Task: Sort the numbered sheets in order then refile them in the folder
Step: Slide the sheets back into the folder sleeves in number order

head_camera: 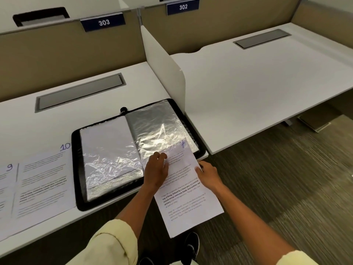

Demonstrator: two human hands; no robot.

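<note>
Left hand resting with fingers curled on the top part of sheet 7, at the open lower edge of the folder's right plastic sleeve. Right hand pinching the sheet's right edge. Sheet's top corner over the sleeve, most of it hanging past the tabletop edge. Black folder lying open. Sheets 9 and 10 flat to its left.

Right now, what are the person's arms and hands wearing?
Both arms wear pale yellow sleeves pushed up past the elbows, forearms bare. The left hand and right hand are bare: no gloves, rings, watch or bracelets visible.
</note>
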